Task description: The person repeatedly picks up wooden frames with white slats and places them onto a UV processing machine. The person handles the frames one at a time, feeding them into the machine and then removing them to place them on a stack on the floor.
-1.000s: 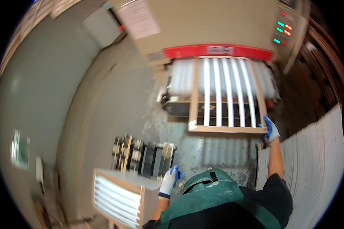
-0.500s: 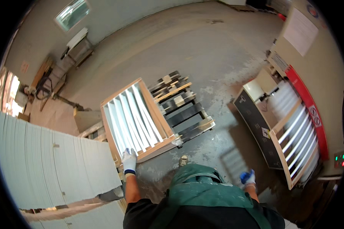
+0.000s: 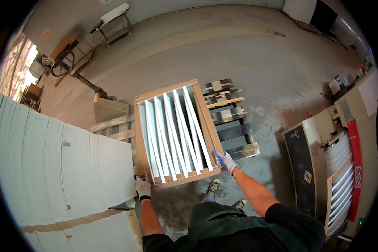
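A brown-edged rectangular frame with several long white slats [image 3: 178,178] lies in front of me over a wooden pallet. At its near left corner my left hand [image 3: 143,187], in a white glove, is closed on the brown edge. My right hand [image 3: 226,162], in a white and blue glove, grips the right edge close to the near right corner. Parts of the fingers of both hands are hidden against the frame. The slats run from far to near, some slanting toward one another.
Tall stacks of pale sheets [image 3: 96,168] stand close on the left. A dark pallet [image 3: 235,132] extends past the frame's right side. Farther right is a black-sided machine [image 3: 300,168] with another slatted frame [image 3: 339,193] beside it. A pallet jack [image 3: 82,80] stands at far left.
My right hand has come from beside my body to the frame's right edge. My left hand has moved from the near slats to the near left corner. The view has turned right.
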Motion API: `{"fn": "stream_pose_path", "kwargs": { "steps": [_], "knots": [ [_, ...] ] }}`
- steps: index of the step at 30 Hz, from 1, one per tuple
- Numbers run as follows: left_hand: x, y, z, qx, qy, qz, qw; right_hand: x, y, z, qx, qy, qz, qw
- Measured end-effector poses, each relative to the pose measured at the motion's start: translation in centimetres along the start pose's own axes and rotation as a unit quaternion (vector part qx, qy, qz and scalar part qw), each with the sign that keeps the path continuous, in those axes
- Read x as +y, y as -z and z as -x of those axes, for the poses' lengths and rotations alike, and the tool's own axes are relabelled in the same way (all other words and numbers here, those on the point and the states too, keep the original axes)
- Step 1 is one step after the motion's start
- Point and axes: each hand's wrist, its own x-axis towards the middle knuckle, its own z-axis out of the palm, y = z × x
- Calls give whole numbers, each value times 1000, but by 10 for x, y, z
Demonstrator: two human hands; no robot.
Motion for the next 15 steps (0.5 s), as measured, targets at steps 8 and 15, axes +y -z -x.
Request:
{"fn": "stream_pose_path", "kwargs": {
  "steps": [8, 15],
  "knots": [
    [22, 18, 6, 35, -69, 50, 996, 54, -38, -16, 170, 127, 301, 930],
    [17, -8, 67, -24, -107, 132, 985, 13, 38, -8, 54, 15, 45, 997]
  ]
}}
